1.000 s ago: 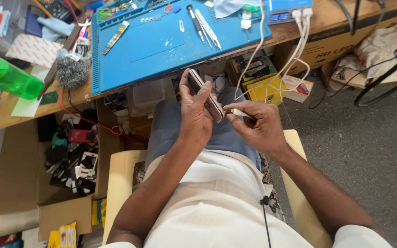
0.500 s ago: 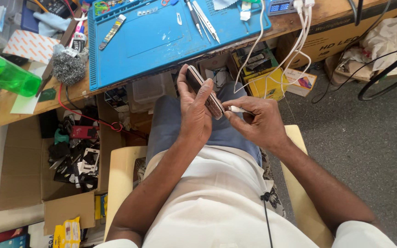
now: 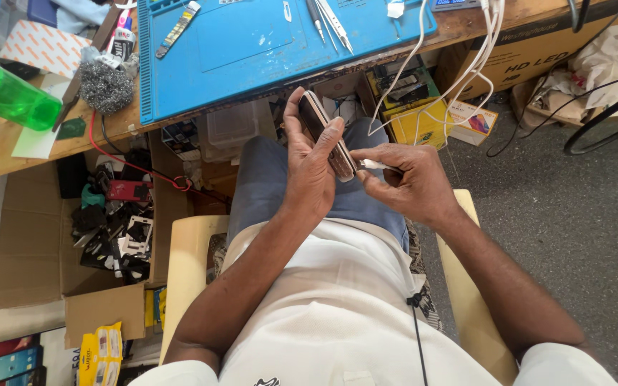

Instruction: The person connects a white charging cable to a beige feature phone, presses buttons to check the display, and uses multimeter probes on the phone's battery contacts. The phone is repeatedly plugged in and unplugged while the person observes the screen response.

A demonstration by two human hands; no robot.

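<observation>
My left hand (image 3: 309,161) grips a smartphone (image 3: 322,129) on edge above my lap, thumb on one side and fingers wrapped behind it. My right hand (image 3: 405,182) pinches a thin white tool (image 3: 372,165) whose tip touches the phone's lower side edge. Both hands hover over my blue-jeaned knees, just below the front edge of a wooden bench. I sit on a pale yellow chair (image 3: 187,264) in a white shirt.
A blue work mat (image 3: 252,50) with tweezers (image 3: 334,25) lies on the bench. A green bottle (image 3: 5,93) and steel wool (image 3: 105,86) sit at left. White cables (image 3: 466,71) hang down at right. Cardboard boxes of parts (image 3: 109,229) stand on the floor.
The view has shifted slightly; both hands stay together on the phone, with the white tool kept at its edge.
</observation>
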